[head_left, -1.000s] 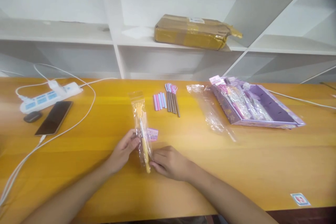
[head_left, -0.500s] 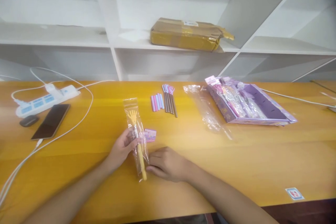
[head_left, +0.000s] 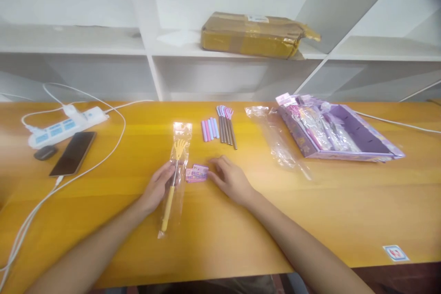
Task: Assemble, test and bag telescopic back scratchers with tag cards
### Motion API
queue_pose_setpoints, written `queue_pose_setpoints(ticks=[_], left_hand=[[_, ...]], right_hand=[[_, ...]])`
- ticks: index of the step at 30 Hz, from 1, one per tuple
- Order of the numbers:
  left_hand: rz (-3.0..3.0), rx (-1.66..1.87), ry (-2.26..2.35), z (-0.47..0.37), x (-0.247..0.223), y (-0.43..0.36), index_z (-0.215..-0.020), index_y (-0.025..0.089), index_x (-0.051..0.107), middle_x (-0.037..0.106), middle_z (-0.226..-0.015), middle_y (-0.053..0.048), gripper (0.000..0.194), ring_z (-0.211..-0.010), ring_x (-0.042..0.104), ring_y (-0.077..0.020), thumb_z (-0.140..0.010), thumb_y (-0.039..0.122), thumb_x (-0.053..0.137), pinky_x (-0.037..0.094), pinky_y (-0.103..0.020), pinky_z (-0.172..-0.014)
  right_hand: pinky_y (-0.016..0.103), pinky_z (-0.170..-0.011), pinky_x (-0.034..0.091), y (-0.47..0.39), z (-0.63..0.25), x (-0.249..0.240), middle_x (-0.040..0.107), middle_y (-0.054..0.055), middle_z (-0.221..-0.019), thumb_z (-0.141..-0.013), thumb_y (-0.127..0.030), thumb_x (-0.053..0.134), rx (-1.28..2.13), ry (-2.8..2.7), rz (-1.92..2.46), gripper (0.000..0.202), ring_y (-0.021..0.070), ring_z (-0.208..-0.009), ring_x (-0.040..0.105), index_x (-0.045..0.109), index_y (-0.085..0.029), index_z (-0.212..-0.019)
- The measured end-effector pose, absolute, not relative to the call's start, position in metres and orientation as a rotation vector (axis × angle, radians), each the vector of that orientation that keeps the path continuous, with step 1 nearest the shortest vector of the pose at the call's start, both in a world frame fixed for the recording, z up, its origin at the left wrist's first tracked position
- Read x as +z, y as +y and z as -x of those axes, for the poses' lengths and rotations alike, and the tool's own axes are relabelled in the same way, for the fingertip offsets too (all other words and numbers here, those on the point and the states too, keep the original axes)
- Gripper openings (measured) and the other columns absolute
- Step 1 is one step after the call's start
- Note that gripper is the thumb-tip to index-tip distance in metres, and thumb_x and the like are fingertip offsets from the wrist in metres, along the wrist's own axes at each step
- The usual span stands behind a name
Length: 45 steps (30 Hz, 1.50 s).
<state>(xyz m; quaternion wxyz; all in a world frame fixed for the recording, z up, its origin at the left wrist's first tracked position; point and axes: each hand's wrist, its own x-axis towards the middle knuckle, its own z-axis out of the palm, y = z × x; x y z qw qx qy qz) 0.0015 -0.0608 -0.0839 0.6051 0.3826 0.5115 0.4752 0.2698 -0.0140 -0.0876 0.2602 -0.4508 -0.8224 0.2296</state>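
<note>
A yellow hand-shaped back scratcher (head_left: 168, 206) with a metal shaft lies inside a clear plastic sleeve. My left hand (head_left: 156, 189) is closed around the sleeve near its middle. Just to the right of the sleeve is a small stack of pink and purple cards (head_left: 197, 173) on the table. My right hand (head_left: 231, 180) rests by the cards' right edge with thumb and fingers parted; whether its fingertips touch them I cannot tell. Behind the cards lie several pink and blue handles (head_left: 210, 129) and several back scratchers (head_left: 227, 128) with brown shafts.
A purple tray (head_left: 365, 151) of bagged items stands at the right, beside empty plastic sleeves (head_left: 280, 147). On the left are a phone (head_left: 73, 154), a power strip (head_left: 69, 126) and white cables. A taped carton (head_left: 255, 36) sits on the shelf; a sticker (head_left: 396, 253) lies near the front edge.
The sleeve's lower end has swung left, uncovering more of the cards. My right hand has left the sleeve's lower side and moved forward to the cards, its fingers now more parted.
</note>
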Motion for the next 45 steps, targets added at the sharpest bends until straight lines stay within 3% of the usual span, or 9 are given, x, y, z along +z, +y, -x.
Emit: queue_pose_setpoints(ticks=[3,7,11,15,21,25,31,38,45], left_hand=[[-1.020,1.095,1.152,-0.005,-0.078,-0.062,-0.129,0.019,0.063,0.060,-0.074,0.002,0.055,-0.064,0.053,-0.0140,-0.096,0.063,0.062,0.045,-0.026,-0.063],[-1.090,1.083,1.221,-0.008,-0.077,-0.065,-0.126,0.023,0.059,0.069,-0.094,-0.002,0.047,-0.081,0.066,-0.0178,-0.095,0.056,0.069,0.053,-0.029,-0.077],[-1.006,1.090,1.152,-0.008,-0.079,-0.064,-0.106,0.021,0.060,0.071,-0.098,-0.003,0.036,-0.084,0.070,-0.0178,-0.094,0.054,0.070,0.055,-0.031,-0.082],[-0.912,1.092,1.182,-0.010,-0.077,-0.065,-0.101,0.019,0.061,0.071,-0.090,-0.002,0.038,-0.077,0.069,-0.0160,-0.092,0.054,0.073,0.055,-0.027,-0.073],[-0.872,0.974,1.146,-0.025,-0.068,-0.081,-0.120,0.022,0.054,0.068,-0.078,0.002,0.042,-0.067,0.069,-0.0164,-0.091,0.042,0.077,0.054,-0.026,-0.062],[-0.841,0.851,1.004,-0.038,-0.060,-0.092,-0.143,0.023,0.045,0.072,-0.080,-0.001,0.058,-0.070,0.072,-0.0189,-0.092,0.031,0.072,0.056,-0.030,-0.067],[-0.832,0.809,0.915,-0.040,-0.057,-0.096,-0.146,0.016,0.043,0.071,-0.071,0.000,0.069,-0.065,0.066,-0.0160,-0.081,0.012,0.066,0.051,-0.026,-0.064],[-0.994,0.759,0.919,-0.031,-0.064,-0.093,-0.139,0.016,0.046,0.067,-0.062,0.002,0.048,-0.054,0.061,-0.0150,-0.103,0.045,0.058,0.048,-0.026,-0.058],[-1.079,0.759,0.908,-0.028,-0.063,-0.094,-0.134,0.017,0.048,0.065,-0.058,0.004,0.038,-0.050,0.058,-0.0151,-0.105,0.041,0.053,0.045,-0.024,-0.055]], right_hand=[[0.037,-0.084,0.051,-0.012,-0.258,-0.092,0.066,0.008,-0.109,-0.099,-0.041,0.071,0.492,-2.306,1.223,0.041,0.0224,-0.092,0.064,0.064,-0.023,-0.135],[0.037,-0.088,0.050,-0.010,-0.253,-0.098,0.067,0.007,-0.108,-0.096,-0.036,0.076,0.517,-2.260,1.189,0.032,0.0214,-0.095,0.065,0.068,-0.024,-0.125],[0.031,-0.077,0.049,-0.007,-0.258,-0.101,0.066,0.004,-0.103,-0.092,-0.029,0.080,0.659,-2.135,1.168,0.025,0.0176,-0.087,0.062,0.067,-0.022,-0.112],[0.027,-0.064,0.044,-0.009,-0.260,-0.100,0.062,0.001,-0.085,-0.102,-0.036,0.066,0.771,-1.980,1.123,0.016,0.0147,-0.071,0.057,0.062,-0.021,-0.096],[0.026,-0.059,0.041,-0.027,-0.261,-0.087,0.053,-0.003,-0.075,-0.105,-0.024,0.057,0.458,-1.684,0.918,0.005,0.0121,-0.061,0.048,0.054,-0.023,-0.102],[0.030,-0.069,0.046,-0.036,-0.258,-0.082,0.066,0.003,-0.087,-0.102,-0.014,0.057,0.189,-2.027,0.652,0.015,0.0152,-0.076,0.061,0.057,-0.022,-0.116],[0.034,-0.070,0.039,-0.037,-0.252,-0.080,0.070,0.005,-0.090,-0.098,-0.018,0.069,-0.239,-2.196,0.624,0.014,0.0156,-0.077,0.059,0.063,-0.017,-0.111],[0.036,-0.070,0.039,-0.039,-0.253,-0.083,0.069,0.004,-0.088,-0.100,-0.019,0.064,-0.233,-2.265,0.708,0.009,0.0179,-0.077,0.060,0.063,-0.021,-0.109],[0.034,-0.076,0.050,-0.040,-0.248,-0.089,0.069,0.006,-0.098,-0.099,-0.020,0.064,0.177,-2.038,0.878,0.005,0.0189,-0.091,0.065,0.061,-0.023,-0.101]])
